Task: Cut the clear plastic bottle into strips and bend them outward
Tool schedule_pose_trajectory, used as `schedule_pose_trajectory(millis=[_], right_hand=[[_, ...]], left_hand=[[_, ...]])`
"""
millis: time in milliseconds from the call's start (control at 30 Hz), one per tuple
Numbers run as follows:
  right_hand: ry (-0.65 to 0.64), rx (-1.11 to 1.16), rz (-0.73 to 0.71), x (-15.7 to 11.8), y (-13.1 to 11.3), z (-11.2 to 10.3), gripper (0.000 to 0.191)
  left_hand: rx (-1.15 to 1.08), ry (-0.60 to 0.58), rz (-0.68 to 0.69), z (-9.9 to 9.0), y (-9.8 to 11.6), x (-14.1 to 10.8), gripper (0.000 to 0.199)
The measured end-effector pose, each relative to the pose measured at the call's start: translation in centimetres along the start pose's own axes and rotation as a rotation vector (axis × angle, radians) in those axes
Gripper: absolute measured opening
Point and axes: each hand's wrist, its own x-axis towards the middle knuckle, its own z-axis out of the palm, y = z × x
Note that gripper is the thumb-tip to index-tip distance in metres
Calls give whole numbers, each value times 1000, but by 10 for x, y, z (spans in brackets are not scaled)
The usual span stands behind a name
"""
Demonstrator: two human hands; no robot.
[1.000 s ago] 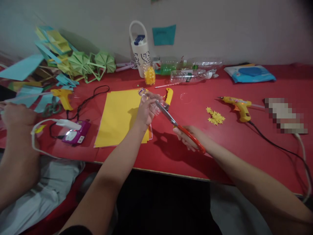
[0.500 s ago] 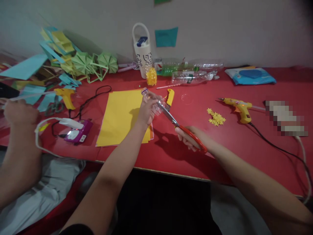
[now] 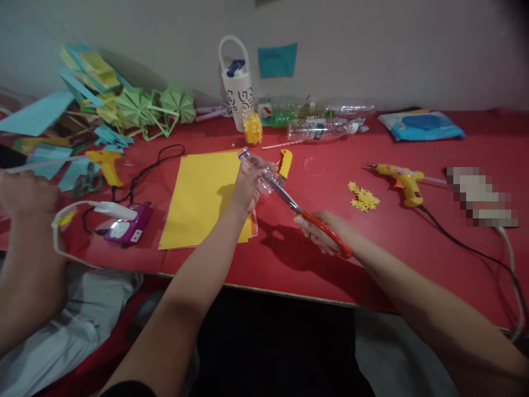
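Observation:
My left hand is closed around a clear plastic bottle piece with a purple ring at its neck. In my right hand are red-handled scissors, their blades lying against the plastic beside my left fingers. Whether the blades are fully closed on it I cannot tell. Beneath my left hand and forearm lies a stack of yellow paper. A yellow-handled cutter rests just behind the bottle piece, partly hidden by it. A thin clear plastic ring lies to the right.
Yellow paper stars and a yellow glue gun with its cord lie to the right. Behind are a white tumbler, plastic bottles and a wipes pack. On the left, another person's hand is near a purple power socket.
The view has shifted slightly, so the background sits a little further left. Both hands keep their holds on the bottle piece and the scissors, with barely any movement.

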Motion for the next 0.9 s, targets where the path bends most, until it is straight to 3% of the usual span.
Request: schedule_pose_trajectory(millis=[333,533,733,900], right_hand=[[19,43,-19,-4,-5,5,56],[-31,82,-78,0,1,4,58],[6,83,-55,2,4,6,61],[7,100,-22,-2,-2,4,58]], left_hand=[[-5,-11,30,1,2,-3,31],[30,-70,11,8,-1,-7,37],[48,-103,37,7,-4,-7,38],[77,-54,28,6,-4,-7,43]])
